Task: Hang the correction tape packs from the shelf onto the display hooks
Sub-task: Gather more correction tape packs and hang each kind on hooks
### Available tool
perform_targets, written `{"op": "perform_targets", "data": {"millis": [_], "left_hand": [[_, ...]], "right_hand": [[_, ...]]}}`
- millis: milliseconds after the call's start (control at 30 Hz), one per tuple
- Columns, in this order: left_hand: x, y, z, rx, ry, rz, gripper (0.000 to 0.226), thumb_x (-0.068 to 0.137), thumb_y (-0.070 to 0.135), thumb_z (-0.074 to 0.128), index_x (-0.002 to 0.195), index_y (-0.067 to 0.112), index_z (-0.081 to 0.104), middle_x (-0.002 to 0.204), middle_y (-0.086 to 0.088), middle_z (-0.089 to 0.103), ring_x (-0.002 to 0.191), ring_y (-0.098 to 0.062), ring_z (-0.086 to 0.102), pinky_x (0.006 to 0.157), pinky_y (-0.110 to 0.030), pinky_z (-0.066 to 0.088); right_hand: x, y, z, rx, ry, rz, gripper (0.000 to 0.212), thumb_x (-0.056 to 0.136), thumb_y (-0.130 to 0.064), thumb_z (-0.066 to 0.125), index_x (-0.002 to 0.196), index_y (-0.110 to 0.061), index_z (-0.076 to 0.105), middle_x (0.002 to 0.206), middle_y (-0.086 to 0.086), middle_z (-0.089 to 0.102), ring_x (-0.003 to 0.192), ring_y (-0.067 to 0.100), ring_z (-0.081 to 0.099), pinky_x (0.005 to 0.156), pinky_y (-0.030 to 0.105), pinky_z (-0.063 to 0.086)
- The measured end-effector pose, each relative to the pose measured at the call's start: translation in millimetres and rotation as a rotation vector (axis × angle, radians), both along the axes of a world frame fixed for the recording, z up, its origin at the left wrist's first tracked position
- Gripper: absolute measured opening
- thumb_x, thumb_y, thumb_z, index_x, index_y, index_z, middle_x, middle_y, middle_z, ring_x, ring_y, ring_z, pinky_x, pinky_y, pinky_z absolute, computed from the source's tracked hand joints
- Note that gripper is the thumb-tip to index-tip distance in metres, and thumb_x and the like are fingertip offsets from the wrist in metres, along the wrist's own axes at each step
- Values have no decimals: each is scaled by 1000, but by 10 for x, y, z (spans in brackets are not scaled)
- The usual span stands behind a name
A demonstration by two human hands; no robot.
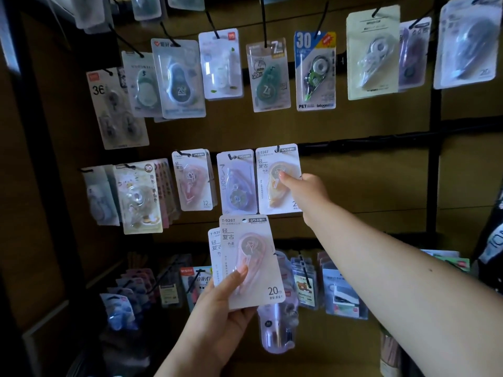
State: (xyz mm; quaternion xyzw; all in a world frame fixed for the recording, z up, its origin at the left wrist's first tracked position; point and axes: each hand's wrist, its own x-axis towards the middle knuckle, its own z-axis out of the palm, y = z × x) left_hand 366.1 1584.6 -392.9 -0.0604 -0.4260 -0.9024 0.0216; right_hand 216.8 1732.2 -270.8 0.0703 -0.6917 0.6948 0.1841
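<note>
Right hand (307, 190) reaches to the middle row, thumb and fingers pinching the orange correction tape pack (277, 180) hanging on its display hook (278, 148). Left hand (220, 308) lower, grip curled round two pink correction tape packs (249, 259), thumb pressed on the front one, held just below the hanging row.

The right hand (304, 191) pinches a hanging cream-orange carded correction tape pack (277, 180) (middle row). The left hand (217, 308) grips two pale pink carded packs (250, 262).

Pink pack (250, 261), orange pack (277, 180)
</note>
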Motion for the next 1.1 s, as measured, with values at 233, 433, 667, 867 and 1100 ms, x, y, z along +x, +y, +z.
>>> {"op": "perform_targets", "data": {"millis": [233,433,667,867,1100], "left_hand": [[-21,-41,6,13,-4,29,55,70,13,74,124,11,63,114,-18,73,95,-31,74,63,-36,61],[-8,-16,5,8,-16,43,55,72,11,73,126,10,62,115,-16,73,98,-31,73,66,-36,61],[12,71,46,-57,0,53,58,69,14,74,126,9,62,114,-19,73,97,-30,73,70,-36,62],[40,167,66,-82,33,42,50,73,9,71,123,4,64,113,-23,72,93,-32,74,67,-35,62],[34,174,59,-36,-6,57,43,80,11,68,122,7,65,115,-18,73,101,-32,72,69,-37,62]], "right_hand": [[-104,-21,-142,70,-113,-2,65,82,-56,64,122,-6,55,104,6,63,71,18,64,55,29,55],[93,93,-524,98,-187,51,59,82,-54,65,116,-8,54,75,5,68,55,15,62,47,25,48],[694,79,-872,186,-173,282,64,56,-77,65,86,-20,63,84,-1,73,78,16,68,65,29,49],[854,71,-899,135,-116,357,37,65,-46,81,89,-20,69,81,-5,76,75,15,73,62,27,54],[765,216,-720,-3,-58,295,24,74,-34,79,88,-19,68,82,1,76,73,22,73,62,33,57]]}}
